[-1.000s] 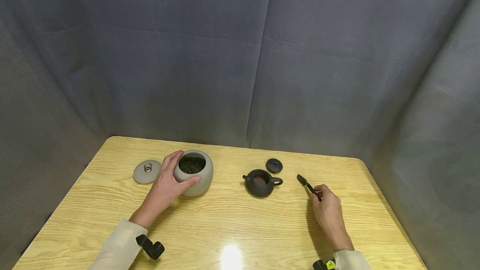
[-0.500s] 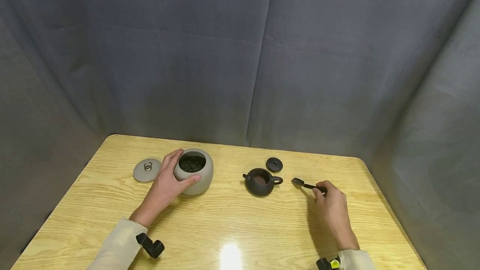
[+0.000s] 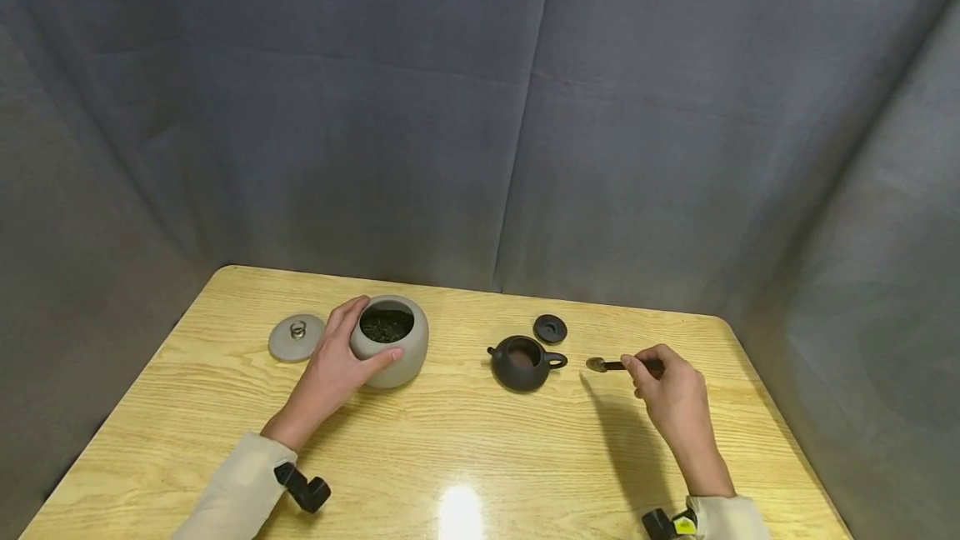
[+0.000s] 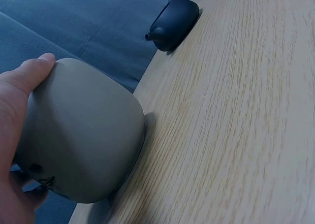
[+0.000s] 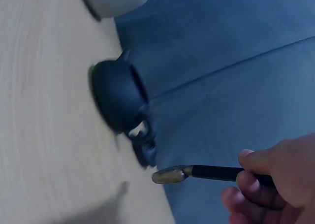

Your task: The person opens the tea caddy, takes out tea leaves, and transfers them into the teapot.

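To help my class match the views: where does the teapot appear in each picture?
Head: teapot, just right of centre, lower half.
Left wrist: teapot, top, just right of centre.
Right wrist: teapot, left of centre.
Shared landmark: the jar, beyond the teapot's spout in every view.

left fingers (image 4: 32,72): grip grey jar (image 4: 83,130) | dark teapot (image 4: 177,23): apart, on table (image 4: 236,115)

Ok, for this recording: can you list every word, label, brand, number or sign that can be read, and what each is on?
No readable text anywhere.
Yellow patch on the right wrist's black device: too small to read, if it bears any text.
Dark marks on the grey jar: too unclear to tell whether they are writing.
Teapot and black-handled tool: no lettering visible.
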`<move>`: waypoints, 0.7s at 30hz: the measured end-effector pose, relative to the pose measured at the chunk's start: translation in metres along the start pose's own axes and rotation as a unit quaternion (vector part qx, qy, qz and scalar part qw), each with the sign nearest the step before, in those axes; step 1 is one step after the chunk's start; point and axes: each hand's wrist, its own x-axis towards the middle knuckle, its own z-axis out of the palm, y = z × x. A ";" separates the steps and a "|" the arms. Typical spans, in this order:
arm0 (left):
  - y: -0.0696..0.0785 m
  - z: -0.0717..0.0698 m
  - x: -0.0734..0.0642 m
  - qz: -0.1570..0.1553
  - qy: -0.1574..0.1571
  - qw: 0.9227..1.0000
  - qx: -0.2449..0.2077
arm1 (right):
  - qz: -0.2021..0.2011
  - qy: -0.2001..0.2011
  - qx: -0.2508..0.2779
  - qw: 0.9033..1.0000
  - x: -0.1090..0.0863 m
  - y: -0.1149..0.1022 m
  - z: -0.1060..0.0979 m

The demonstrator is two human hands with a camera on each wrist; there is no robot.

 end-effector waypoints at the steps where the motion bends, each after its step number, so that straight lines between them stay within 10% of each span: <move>1: 0.000 0.000 0.000 0.001 0.000 1.000 0.001 | 0.001 0.000 0.005 1.000 0.000 -0.003 -0.001; 21: 0.001 -0.001 0.000 0.010 0.004 1.000 0.004 | -0.121 -0.039 0.072 0.989 -0.002 -0.083 0.006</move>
